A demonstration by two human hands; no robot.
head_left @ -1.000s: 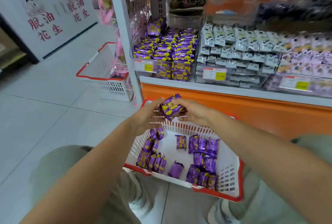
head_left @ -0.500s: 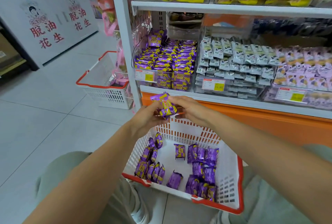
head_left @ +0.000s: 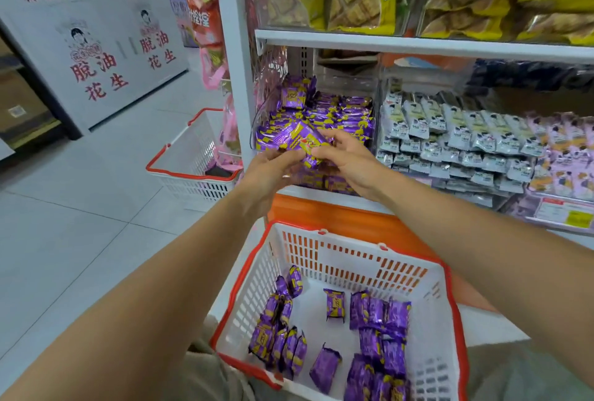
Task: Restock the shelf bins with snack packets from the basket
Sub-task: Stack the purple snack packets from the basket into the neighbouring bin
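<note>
Gripping packets (head_left: 300,140) | left hand (head_left: 270,172), right hand (head_left: 347,159) | grey tiled floor (head_left: 80,208) | shop shelving (head_left: 418,44)

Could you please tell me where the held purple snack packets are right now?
In the head view, centre, the purple-and-yellow foil snack packets are gripped between the left hand and right hand, in front of the clear shelf bin of matching packets.
</note>
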